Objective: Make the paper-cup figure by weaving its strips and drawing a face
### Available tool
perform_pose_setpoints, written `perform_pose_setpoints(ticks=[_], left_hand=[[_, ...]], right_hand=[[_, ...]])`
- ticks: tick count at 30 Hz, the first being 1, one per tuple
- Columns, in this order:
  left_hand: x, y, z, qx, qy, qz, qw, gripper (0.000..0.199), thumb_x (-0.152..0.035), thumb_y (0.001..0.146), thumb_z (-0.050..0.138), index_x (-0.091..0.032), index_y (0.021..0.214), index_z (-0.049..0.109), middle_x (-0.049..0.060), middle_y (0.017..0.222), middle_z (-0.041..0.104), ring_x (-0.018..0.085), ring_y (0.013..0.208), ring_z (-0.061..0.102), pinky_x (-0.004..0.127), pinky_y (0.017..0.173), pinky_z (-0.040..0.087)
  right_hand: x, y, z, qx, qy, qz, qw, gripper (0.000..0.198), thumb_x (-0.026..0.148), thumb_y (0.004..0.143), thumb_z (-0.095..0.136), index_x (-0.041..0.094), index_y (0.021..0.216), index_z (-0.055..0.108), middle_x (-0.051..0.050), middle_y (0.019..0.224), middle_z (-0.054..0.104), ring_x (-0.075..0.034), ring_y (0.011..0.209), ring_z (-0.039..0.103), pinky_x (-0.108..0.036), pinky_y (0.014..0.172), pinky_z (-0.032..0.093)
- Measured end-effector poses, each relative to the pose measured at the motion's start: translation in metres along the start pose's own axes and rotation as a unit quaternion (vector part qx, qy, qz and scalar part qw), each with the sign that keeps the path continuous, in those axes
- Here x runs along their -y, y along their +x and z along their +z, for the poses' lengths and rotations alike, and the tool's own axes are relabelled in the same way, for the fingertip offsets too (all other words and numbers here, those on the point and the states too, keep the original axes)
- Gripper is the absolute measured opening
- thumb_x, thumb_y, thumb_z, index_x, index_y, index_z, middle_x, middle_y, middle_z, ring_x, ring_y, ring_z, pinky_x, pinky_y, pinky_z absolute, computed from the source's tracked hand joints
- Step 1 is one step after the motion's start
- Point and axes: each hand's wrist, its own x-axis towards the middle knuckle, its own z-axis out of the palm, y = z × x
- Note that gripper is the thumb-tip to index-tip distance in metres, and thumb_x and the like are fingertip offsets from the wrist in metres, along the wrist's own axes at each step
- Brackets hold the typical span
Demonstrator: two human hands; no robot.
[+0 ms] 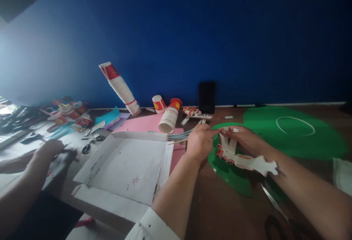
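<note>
A cut paper cup point(250, 163), white with red printed patches, is spread into strips and a jagged flap. My right hand point(249, 140) is closed on its upper strips. My left hand point(200, 141) pinches the tip of one strip from the other side, its fingers pressed together. Below the cup lies a cut piece of green paper point(233, 181) on the dark table point(217, 214). Scissors point(276, 203) rest near my right forearm, their handles in shadow at the bottom edge.
A white open box lid point(123, 166) lies left of my arms, over pink paper point(137, 123). Behind stand a leaning stack of paper cups point(122, 90), a lying cup stack point(168, 119) and a black phone point(207, 97). Green paper point(264, 137) lies right. Another person's hand point(49, 150) works at left.
</note>
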Motion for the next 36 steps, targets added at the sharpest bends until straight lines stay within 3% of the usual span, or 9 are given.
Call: perform_pose_setpoints(ticks=[6,14,22,27,36], left_hand=[[0.000,0.000,0.000,0.024,-0.002,-0.029,0.999,0.036,-0.014,0.089,0.049,-0.030,0.111,0.073,0.003,0.088,0.064,0.017,0.088,0.056,0.026,0.081,0.047],[-0.009,0.005,-0.008,0.052,-0.058,-0.133,0.988,0.027,-0.031,0.092,0.052,-0.026,0.109,0.073,0.002,0.104,0.072,0.017,0.095,0.063,0.023,0.083,0.046],[-0.014,0.011,-0.015,0.099,-0.060,-0.211,0.971,0.021,-0.035,0.088,0.058,-0.026,0.089,0.077,0.001,0.091,0.074,0.018,0.086,0.065,0.023,0.076,0.046],[-0.013,0.011,-0.011,0.088,-0.048,-0.214,0.972,0.017,-0.033,0.085,0.061,-0.024,0.086,0.076,0.002,0.087,0.072,0.018,0.083,0.064,0.025,0.073,0.046],[-0.010,0.007,-0.004,0.039,-0.024,-0.129,0.991,0.015,-0.029,0.086,0.060,-0.023,0.088,0.074,0.002,0.089,0.070,0.018,0.086,0.062,0.026,0.076,0.047]], right_hand=[[-0.005,0.004,-0.004,-0.008,-0.046,-0.016,0.999,0.037,0.051,0.068,0.076,0.018,0.077,0.062,0.003,0.058,0.059,-0.013,0.052,0.051,-0.028,0.053,0.035],[0.000,0.003,-0.005,-0.034,-0.117,-0.036,0.992,0.034,0.051,0.068,0.075,0.019,0.073,0.064,0.002,0.061,0.061,-0.014,0.055,0.050,-0.028,0.055,0.035],[0.008,-0.001,-0.001,-0.042,-0.178,-0.059,0.981,0.033,0.050,0.065,0.077,0.019,0.074,0.071,0.000,0.066,0.064,-0.016,0.064,0.051,-0.029,0.061,0.037],[0.009,-0.001,0.001,-0.046,-0.183,-0.062,0.980,0.029,0.051,0.067,0.076,0.023,0.075,0.073,0.000,0.065,0.063,-0.016,0.062,0.050,-0.029,0.058,0.037],[0.010,-0.004,0.005,-0.035,-0.109,-0.029,0.993,0.030,0.048,0.062,0.079,0.022,0.068,0.066,0.002,0.058,0.061,-0.014,0.053,0.051,-0.027,0.051,0.037]])
